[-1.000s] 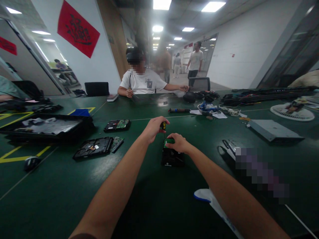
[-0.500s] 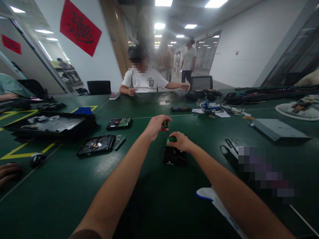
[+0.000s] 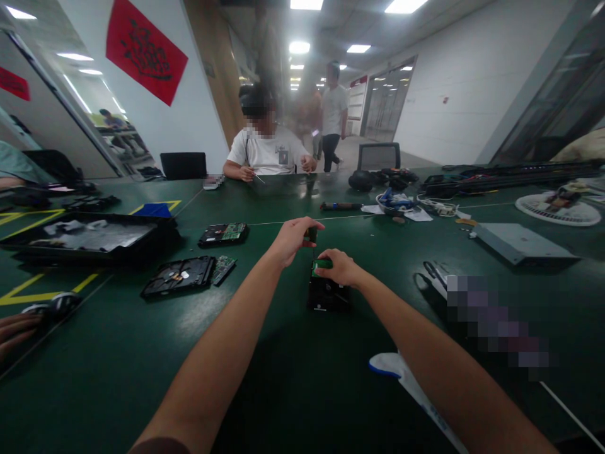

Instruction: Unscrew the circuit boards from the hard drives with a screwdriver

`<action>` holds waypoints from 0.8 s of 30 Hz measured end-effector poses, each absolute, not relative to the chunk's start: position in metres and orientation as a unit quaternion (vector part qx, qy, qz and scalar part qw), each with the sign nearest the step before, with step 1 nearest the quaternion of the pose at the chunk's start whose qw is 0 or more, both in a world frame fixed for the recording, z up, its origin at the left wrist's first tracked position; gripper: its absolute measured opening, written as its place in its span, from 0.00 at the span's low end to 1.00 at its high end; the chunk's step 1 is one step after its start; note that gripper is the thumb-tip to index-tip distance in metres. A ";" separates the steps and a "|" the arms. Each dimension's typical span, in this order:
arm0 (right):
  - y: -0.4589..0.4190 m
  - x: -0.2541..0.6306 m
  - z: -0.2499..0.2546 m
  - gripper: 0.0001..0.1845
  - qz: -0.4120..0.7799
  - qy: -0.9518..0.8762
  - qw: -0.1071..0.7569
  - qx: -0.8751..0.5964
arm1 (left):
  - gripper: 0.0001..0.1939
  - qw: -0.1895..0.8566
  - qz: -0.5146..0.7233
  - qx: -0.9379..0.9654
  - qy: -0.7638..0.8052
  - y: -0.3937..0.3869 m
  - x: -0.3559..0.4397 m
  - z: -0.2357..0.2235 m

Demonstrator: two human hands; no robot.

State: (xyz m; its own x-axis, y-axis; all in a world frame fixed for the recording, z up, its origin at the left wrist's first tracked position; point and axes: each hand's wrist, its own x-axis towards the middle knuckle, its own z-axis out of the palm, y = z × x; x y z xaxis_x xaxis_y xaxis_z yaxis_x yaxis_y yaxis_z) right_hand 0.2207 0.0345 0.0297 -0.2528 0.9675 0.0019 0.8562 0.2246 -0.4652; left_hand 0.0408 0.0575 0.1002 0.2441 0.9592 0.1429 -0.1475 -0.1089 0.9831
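Black drive (image 3: 328,296) | under right hand (image 3: 340,267) holding green board (image 3: 322,263) | left hand (image 3: 293,241) gripping screwdriver (image 3: 312,235)

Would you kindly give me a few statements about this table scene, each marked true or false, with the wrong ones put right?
1. The left hand holds a screwdriver above the far end of the black drive. True.
2. The right hand lies flat on bare table, away from the drive. False: the right hand has its fingers at the green board at the drive's far end.
3. A small circuit board lies just right of the opened drive. True.
4. The grey metal box is left of both hands. False: the grey metal box sits to their right.
5. The person seated across the table wears a white top. True.
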 end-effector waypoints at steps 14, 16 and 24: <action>0.035 0.220 0.030 0.23 0.197 -0.761 0.147 -0.600 | 0.10 0.474 0.536 0.567 0.408 0.058 0.044 0.102; 0.034 0.220 0.031 0.23 0.197 -0.761 0.148 -0.600 | 0.11 0.513 0.533 0.548 0.390 0.056 0.045 0.103; 0.034 0.220 0.031 0.23 0.195 -0.763 0.146 -0.599 | 0.10 0.568 0.534 0.502 0.375 0.058 0.044 0.101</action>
State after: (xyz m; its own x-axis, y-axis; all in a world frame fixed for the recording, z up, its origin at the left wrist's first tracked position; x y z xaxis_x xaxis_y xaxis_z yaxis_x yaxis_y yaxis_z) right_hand 0.2199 0.0344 0.0315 -0.2396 0.9708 -0.0098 0.8568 0.2068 -0.4723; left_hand 0.0441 0.0578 0.1014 0.1490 0.9827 0.1102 -0.2296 -0.0740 0.9705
